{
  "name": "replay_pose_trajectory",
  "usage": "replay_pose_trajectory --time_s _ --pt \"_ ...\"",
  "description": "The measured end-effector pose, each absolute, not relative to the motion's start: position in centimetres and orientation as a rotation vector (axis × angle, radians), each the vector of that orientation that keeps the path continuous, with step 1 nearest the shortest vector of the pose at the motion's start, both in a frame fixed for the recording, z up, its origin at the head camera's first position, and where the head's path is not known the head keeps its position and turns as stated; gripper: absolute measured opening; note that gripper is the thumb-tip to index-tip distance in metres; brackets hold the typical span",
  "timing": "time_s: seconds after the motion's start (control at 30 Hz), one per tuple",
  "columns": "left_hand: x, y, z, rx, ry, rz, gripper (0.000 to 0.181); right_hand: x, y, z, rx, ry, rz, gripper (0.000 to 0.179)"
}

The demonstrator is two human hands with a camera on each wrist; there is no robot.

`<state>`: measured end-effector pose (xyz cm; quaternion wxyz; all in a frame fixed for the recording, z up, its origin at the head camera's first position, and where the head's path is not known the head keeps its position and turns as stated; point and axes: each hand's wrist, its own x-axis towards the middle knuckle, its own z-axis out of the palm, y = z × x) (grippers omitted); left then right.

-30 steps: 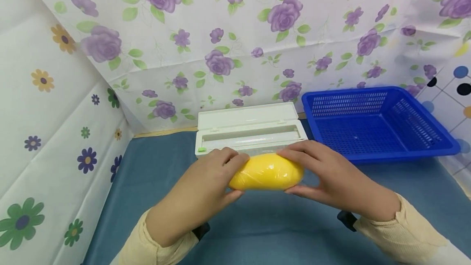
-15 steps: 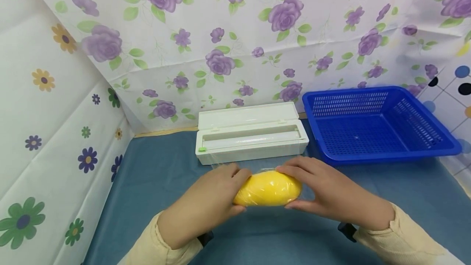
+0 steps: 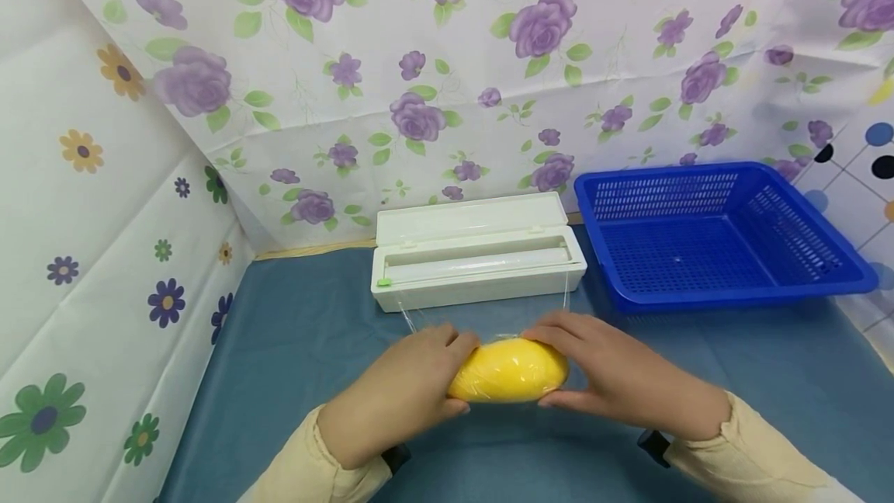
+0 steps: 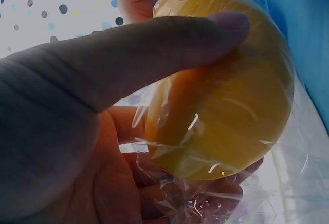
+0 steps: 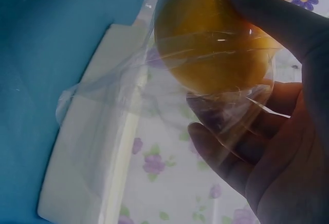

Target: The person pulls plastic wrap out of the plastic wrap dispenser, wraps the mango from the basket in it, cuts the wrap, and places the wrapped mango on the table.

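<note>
A smooth yellow mango-shaped fruit (image 3: 510,370), wrapped in glossy cling film, is held level above the table. My left hand (image 3: 405,390) grips its left end, thumb (image 4: 205,39) on the near side and the other fingers behind. At the opposite end my right hand (image 3: 618,371) holds it the same way. From the fruit a clear sheet of cling film (image 5: 110,111) runs back to the white cling film dispenser (image 3: 482,286), its edges showing as thin bright lines. The dispenser's lid (image 3: 471,220) is up, a film roll (image 3: 478,263) lies inside, and a green slider (image 3: 384,282) sits at its left end.
A blue plastic basket (image 3: 733,297) stands at the back right, beside the dispenser. Flowered sheeting (image 3: 419,60) hangs behind and to the left of the blue-green table cover (image 3: 293,340).
Both hands have drawn the fruit back from the dispenser, toward the person. More film now stretches between the two, and the dispenser's front has come into view. Dispenser and basket stay in place.
</note>
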<state>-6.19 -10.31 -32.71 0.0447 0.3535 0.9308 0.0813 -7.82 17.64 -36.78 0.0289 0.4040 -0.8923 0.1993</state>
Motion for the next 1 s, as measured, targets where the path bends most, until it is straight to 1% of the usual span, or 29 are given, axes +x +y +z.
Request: replay_pose_trajectory --time_s 0.4,0.73,0.83,1.0 --pt "-7.3 -10.1 -35.2 1.018 2.806 0.282 0.055 -8.1 17.4 -38.8 1.199 -2.845 0.566 0.068" --pt "-8.8 -10.2 -36.7 0.978 2.726 0.366 0.051 -9.0 17.1 -40.6 1.199 -2.898 0.608 0.066" --pt "-9.3 -10.3 -37.4 0.952 2.704 0.378 0.051 -9.3 17.1 -41.0 1.195 -2.921 0.616 0.067" --pt "-9.9 -10.4 -38.4 0.926 2.678 0.394 0.053 -9.5 17.0 -41.6 1.179 -2.947 0.61 0.076"
